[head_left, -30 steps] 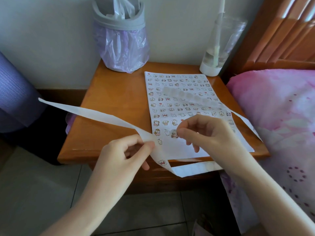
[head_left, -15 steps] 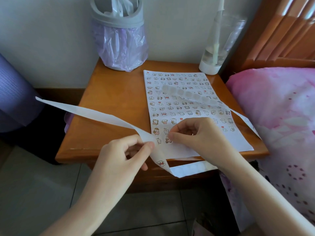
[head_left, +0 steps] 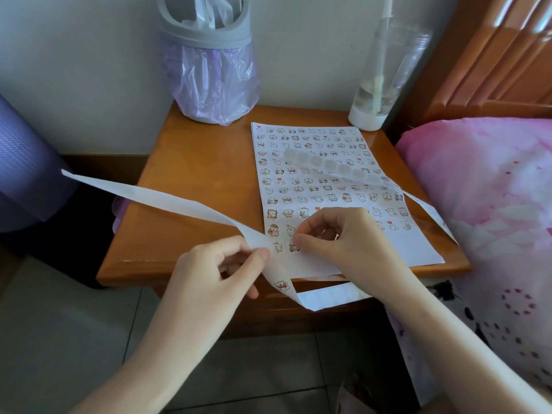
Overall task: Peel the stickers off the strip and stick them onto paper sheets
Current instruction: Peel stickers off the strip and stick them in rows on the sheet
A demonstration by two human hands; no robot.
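Head view. Pinching the strip with the left hand, by the table's near edge. Pinching a sticker with the right hand, low on the paper sheet's near left part. Press flat, rub softly, keep rows straight.

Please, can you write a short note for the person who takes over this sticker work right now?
Left hand pinches the strip over the table's front edge.
Right hand holds a sticker against the sheet, in the lowest row.
Done: rows of stickers cover most of the sheet.
Left: press this sticker flat, peel the bear sticker seen on the strip below the left hand, then fill the blank bottom part.
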